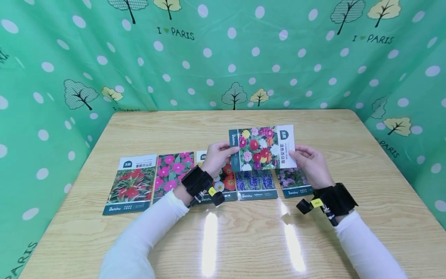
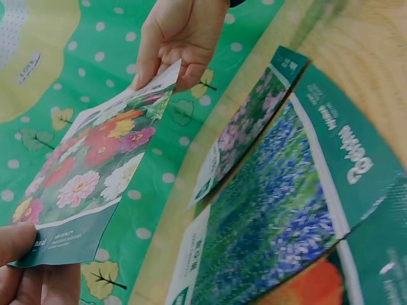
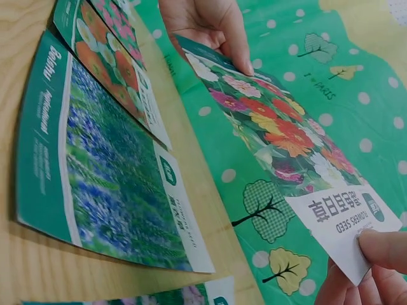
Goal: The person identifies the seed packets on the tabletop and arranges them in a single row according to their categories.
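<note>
A seed packet with mixed zinnia-like flowers [image 1: 259, 149] is held sideways above the table by both hands. My left hand [image 1: 217, 158] pinches its dark green end, thumb on the front in the left wrist view. At the white, lettered end, my right hand [image 1: 311, 163] pinches it between thumb and fingers. Below it lie a packet with blue flower spikes [image 1: 256, 184] and one with pale purple flowers [image 1: 294, 182], both partly covered from the head view. A packet of orange and white flowers [image 1: 228, 184] lies partly behind the left hand.
Farther left on the wooden table [image 1: 167, 131] lie a pink-flower packet [image 1: 170, 170] and a red-flower packet [image 1: 131, 186], in the same row. A green dotted curtain [image 1: 209, 50] hangs behind and beside the table. Light glares off the front of the tabletop.
</note>
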{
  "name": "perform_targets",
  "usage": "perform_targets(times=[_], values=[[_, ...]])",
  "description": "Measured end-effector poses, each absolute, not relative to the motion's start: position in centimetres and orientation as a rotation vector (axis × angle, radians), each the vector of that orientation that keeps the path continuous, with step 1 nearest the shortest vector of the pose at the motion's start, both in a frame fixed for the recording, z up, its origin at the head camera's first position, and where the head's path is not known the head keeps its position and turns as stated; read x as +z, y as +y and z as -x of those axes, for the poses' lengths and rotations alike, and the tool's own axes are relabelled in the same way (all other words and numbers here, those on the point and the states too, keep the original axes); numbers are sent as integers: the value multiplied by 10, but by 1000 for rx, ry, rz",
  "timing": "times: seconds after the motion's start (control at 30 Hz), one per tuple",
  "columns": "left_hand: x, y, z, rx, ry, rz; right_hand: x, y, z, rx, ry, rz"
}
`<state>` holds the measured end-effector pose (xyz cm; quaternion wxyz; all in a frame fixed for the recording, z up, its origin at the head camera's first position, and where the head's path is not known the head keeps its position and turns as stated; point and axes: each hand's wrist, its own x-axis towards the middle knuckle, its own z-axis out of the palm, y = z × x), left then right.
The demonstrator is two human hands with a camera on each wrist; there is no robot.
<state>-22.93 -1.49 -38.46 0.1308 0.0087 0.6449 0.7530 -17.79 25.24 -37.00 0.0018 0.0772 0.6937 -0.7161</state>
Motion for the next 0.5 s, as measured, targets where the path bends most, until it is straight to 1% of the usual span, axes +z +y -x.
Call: perform_targets(times=[0.27, 0.37, 0.5], values=[[-389, -13, 223, 2296, 1791, -22, -371, 251, 176, -2291, 2139, -215], [-387, -12, 220, 2337, 1780, -17, -372, 247, 176, -2442, 2039, -196], [-383, -9, 216, 2443, 1755, 10, -378, 231, 175, -2807, 1702, -155]])
